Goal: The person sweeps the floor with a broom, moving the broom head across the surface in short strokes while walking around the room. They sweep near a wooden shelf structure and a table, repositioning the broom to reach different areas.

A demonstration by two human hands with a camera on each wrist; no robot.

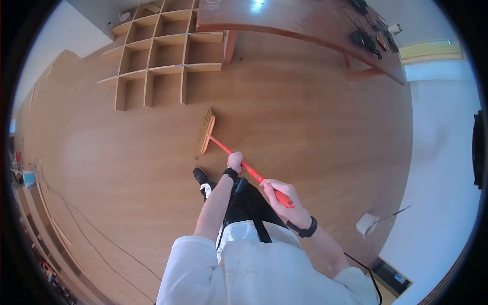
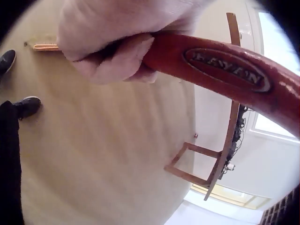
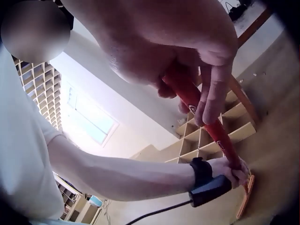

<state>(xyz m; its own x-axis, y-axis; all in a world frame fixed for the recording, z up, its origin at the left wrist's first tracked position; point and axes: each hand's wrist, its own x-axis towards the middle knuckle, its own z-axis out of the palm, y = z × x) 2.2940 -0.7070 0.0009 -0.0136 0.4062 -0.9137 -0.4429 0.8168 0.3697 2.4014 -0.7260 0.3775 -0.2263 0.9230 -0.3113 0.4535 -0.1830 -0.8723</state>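
A broom with a red handle [image 1: 252, 173] slants from the person's body down to its orange head [image 1: 208, 134], whose bristles lie on the floor left of centre in the head view. Around the middle of the handle the left hand [image 1: 235, 161] is curled; the left wrist view shows those fingers [image 2: 115, 58] wrapped round it beside an oval label. Higher up, near the handle's end, the right hand [image 1: 282, 194] grips it. In the right wrist view, the right hand [image 3: 187, 61] has its thumb and fingers round the handle [image 3: 220, 138].
A wooden grid shelf [image 1: 168, 51] stands at the upper left, next to a reddish table [image 1: 284, 20] with cables and devices. A white container [image 1: 366, 224] is on the floor at right. Thin cables cross the floor at left. A dark shoe [image 1: 200, 176] is near the broom head.
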